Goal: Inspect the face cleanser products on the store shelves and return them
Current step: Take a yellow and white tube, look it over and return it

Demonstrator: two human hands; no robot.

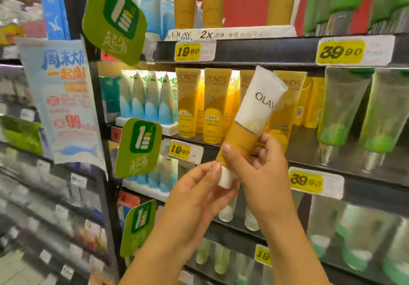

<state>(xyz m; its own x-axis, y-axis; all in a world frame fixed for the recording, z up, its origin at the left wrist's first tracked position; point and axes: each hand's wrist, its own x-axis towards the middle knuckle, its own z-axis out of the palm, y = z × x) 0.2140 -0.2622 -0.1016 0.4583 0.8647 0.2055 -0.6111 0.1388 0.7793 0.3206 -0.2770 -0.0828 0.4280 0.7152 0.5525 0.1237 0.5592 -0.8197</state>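
Observation:
A white and golden Olay cleanser tube (254, 112) is held up in front of the middle shelf, cap end down and tilted to the right. My right hand (263, 169) grips its golden lower part, thumb in front and fingers behind. My left hand (199, 194) holds the white cap (225, 178) at the bottom between fingertips and thumb. More Olay tubes (212, 8) stand on the top shelf above an Olay display strip (230, 32).
Yellow Pond's tubes (215, 105) and blue-white tubes (146, 101) fill the middle shelf behind the held tube. Green tubes (354, 112) stand to the right. Green promo tags (115, 19) stick out from the shelf post at left, beside a hanging paper poster (66, 98). Yellow price labels (340, 51) line the shelf edges.

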